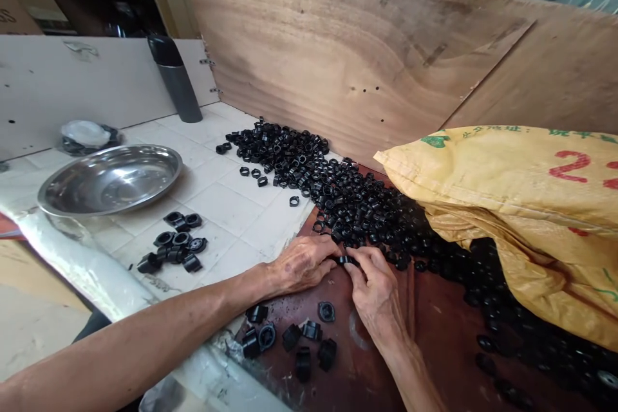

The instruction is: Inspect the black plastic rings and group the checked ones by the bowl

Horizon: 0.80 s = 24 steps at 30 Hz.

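Observation:
At the near edge of a large heap of small black plastic rings [338,196], my two hands meet over a reddish-brown board [434,322]. A black plastic ring [344,259] sits between the fingertips of both hands. My left hand [304,264] pinches it from the left, its fingers bent. From the other side, my right hand [374,280] grips it with thumb and fingers. Part of the ring is hidden by the fingers. Just below my hands lie several thicker black round parts [311,330], some on their sides.
Another small group of black parts [176,241] lies on the white tiled surface, near a steel bowl [113,180]. A dark bottle [174,80] stands behind it. A yellow woven sack [512,180] rests at right over more black pieces. A wooden panel [338,45] closes the back.

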Tool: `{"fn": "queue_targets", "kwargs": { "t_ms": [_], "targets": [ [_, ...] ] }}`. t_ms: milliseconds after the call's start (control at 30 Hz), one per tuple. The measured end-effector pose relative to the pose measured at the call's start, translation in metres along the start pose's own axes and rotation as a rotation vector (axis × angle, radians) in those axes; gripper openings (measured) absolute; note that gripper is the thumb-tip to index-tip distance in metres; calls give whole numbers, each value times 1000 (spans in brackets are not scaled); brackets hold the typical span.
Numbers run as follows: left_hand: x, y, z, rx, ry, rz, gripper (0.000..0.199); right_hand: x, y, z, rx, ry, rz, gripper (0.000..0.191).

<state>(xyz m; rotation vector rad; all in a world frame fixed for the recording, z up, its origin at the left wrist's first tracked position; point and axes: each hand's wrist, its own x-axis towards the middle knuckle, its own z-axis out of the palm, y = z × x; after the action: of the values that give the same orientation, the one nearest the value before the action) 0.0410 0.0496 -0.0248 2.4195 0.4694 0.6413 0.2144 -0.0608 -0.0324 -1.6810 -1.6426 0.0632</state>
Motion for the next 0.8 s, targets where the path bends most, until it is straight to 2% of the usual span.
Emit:
{"fn": "queue_targets", "kwargs": {
  "t_ms": [133,300,500,633,700,800],
  "targets": [
    [0,1,2,-3,26,-42,18,-2,-2,1,35,-82,35,26],
    [-3,4,1,-71,80,-210,27,-4,-6,2,109,-89,109,24],
    [-5,4,9,83,79,-92,41,-5,-4,7,106,-8,133,19],
    [-4,4,12,116,63,-98,25,-4,-3,8,101,9,95,22],
    [-2,4,8,34,96,-142,24,-2,-4,5,110,57,97,21],
    [0,8,-2,-317,131,-357,27,1,-8,-2,171,76,126,19]
  ]
}}
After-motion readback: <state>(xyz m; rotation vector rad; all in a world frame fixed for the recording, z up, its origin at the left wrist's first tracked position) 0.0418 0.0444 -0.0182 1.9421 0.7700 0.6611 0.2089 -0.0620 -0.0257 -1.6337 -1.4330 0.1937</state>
